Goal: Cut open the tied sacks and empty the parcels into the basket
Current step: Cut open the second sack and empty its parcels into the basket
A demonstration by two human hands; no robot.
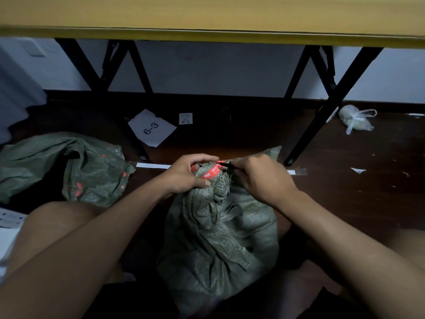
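At the far left a slack green sack point(62, 166) lies crumpled on the dark floor point(345, 192), flecked with small red tags, its mouth toward the middle. Beyond it, under the yellow-edged table point(207, 31) with black crossed legs, sits a white sheet point(152, 128) marked "6-3", and just right of that a small white label point(185, 118). A strip of white tape point(153, 166) runs along the floor behind the hands. In the centre, between the person's knees, stands the full tied sack point(218, 245), its gathered neck bound by a red printed tie point(210, 172). The left hand point(186, 176) grips that neck, fingers curled over the top and thumb pressed on the weave just below the tie. The right hand point(262, 176), just beside it, is closed round a slim dark tool point(226, 165) (blade or scissors, too dim to tell), whose tip touches the tie. A loose corner of the sack sticks up behind the right hand. Farther right, well apart, a knotted clear plastic bag point(355, 120) of pale contents lies near a table leg, with white scraps point(357, 170) scattered on the floor.
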